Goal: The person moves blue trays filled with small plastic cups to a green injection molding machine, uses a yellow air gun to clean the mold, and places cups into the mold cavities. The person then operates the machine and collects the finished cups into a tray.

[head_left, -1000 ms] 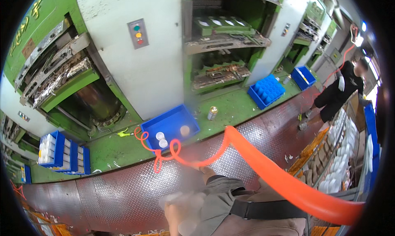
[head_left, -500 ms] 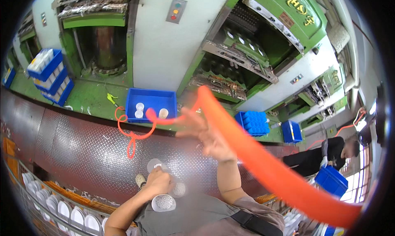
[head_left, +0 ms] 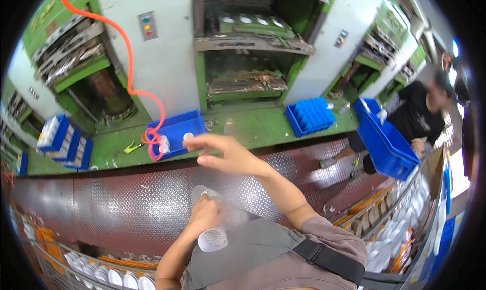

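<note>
Low in front of my body, my left hand [head_left: 206, 211] is closed round several white cup-shaped pieces. One white cup [head_left: 213, 238] sticks out below the fist, its inside speckled with small dots; others show above it and, blurred, to its right. My right hand [head_left: 225, 154] reaches out to the left, fingers extended and apart, with nothing visible in it. Its fingertips appear close to a small white cup [head_left: 188, 137] in the blue tray [head_left: 178, 123]. More white cups [head_left: 164, 144] lie at the tray's left end, partly behind a coiled orange air hose [head_left: 152, 134].
The hose leads to a yellow-green air gun [head_left: 132, 148] on the green ledge [head_left: 116, 138]. Green press machines [head_left: 248, 49] stand behind. Another blue tray [head_left: 298, 128] holds a blue cupped insert. At right, a person [head_left: 417, 113] handles a blue bin [head_left: 387, 143]. Wire racks [head_left: 55, 270] flank me.
The orange hose, earlier sweeping across the foreground by my right hand, now hangs at the left. My right hand now points toward the tray. The view has turned; the person's bin appears nearer.
</note>
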Demonstrator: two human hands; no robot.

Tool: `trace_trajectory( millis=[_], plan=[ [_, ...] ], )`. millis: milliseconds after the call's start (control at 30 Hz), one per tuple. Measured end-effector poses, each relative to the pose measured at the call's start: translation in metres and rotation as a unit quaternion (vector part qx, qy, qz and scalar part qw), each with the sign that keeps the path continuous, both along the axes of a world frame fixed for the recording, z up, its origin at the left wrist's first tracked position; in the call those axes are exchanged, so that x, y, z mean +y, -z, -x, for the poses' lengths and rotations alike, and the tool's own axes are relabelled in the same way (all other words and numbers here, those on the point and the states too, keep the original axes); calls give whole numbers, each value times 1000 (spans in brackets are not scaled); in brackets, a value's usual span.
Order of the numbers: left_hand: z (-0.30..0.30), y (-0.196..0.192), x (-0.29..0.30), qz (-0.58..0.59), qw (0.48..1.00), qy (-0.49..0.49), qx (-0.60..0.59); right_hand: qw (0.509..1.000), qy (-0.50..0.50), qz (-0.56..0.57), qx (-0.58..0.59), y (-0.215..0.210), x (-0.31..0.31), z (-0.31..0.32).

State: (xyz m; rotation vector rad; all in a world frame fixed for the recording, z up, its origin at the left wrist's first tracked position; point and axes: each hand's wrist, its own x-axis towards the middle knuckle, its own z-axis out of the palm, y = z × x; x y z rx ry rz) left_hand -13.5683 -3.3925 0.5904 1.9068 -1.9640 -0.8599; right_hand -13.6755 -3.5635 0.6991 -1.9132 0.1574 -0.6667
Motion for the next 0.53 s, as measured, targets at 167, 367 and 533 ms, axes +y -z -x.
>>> trace_trajectory(
  millis=[167, 367, 533],
  plan=[
    [54, -29, -43, -60, 996, 63, -26, 992, 6, -111, 55, 44, 4, 97],
    [104, -31, -82, -38, 990, 120, 56, 990, 67, -89, 90, 76, 37, 193],
    [98, 30, -116, -37, 960, 270, 66, 994, 72, -15, 86, 92, 50, 208]
  ],
)
